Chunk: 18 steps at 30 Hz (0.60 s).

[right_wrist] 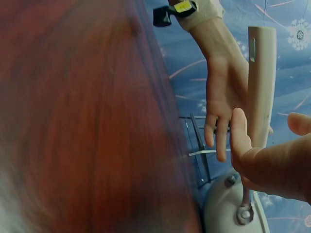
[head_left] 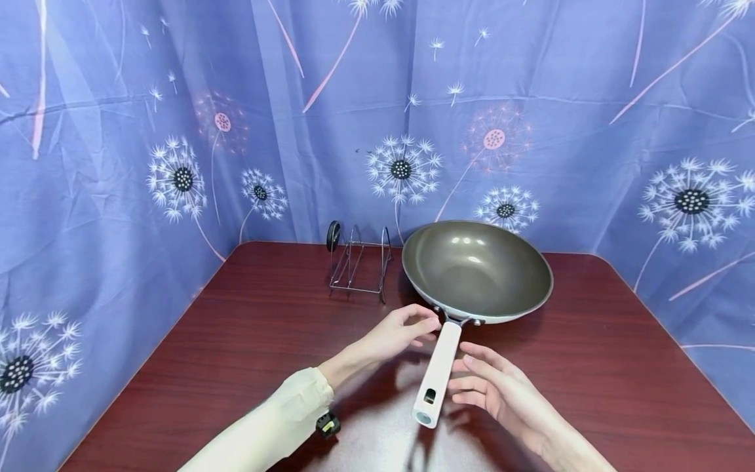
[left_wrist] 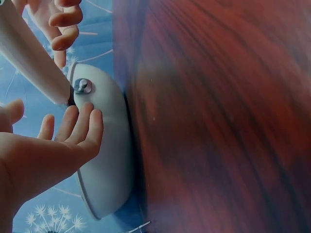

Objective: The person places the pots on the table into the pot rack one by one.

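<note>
Wok [head_left: 478,275] rested on the worktop [head_left: 265,314], right of a wire rack [head_left: 356,288]. Its white handle [head_left: 438,373], the long axis, pointed back toward the person, passing between both hands. Left hand [head_left: 389,335] was beside the handle's root; right hand [head_left: 507,393] flanked its middle. Each grip was released, fingers loosely bent; contact could not be confirmed.
</note>
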Motion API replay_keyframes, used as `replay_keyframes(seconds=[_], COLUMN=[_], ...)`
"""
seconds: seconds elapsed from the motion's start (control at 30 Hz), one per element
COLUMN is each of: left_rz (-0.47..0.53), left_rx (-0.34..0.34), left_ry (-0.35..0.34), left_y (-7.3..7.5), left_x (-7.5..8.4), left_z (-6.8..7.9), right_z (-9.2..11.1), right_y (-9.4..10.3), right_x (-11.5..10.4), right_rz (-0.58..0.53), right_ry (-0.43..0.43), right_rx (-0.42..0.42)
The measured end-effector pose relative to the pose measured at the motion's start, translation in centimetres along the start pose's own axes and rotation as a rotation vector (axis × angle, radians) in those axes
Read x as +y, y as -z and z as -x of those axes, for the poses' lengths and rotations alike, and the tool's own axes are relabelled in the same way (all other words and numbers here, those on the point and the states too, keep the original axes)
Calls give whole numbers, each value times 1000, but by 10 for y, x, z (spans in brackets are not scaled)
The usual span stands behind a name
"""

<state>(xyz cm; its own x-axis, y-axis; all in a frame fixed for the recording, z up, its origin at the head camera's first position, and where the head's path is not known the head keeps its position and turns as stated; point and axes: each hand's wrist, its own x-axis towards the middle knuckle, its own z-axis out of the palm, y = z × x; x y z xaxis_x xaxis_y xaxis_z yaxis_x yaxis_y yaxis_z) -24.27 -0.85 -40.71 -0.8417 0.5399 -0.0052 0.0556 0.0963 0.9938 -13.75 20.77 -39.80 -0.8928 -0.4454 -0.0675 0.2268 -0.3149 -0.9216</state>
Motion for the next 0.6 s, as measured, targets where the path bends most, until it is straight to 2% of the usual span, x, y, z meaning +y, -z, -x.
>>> replay_keyframes(seconds=[0.13,0.37,0.6], left_rz=[55,182,277], left_rx=[-24,-13,-39], left_ry=[31,103,193], left_y=[-4,-15,-22], left_x=[-1,-1,-5], left_z=[-2,-5,-11], right_z=[-1,-2,-1], right_y=[-5,-13,-26], right_x=[3,11,15], right_rz=[-44,-121,-129], right_ry=[-43,-70,-74], right_rx=[-53,-126,-135])
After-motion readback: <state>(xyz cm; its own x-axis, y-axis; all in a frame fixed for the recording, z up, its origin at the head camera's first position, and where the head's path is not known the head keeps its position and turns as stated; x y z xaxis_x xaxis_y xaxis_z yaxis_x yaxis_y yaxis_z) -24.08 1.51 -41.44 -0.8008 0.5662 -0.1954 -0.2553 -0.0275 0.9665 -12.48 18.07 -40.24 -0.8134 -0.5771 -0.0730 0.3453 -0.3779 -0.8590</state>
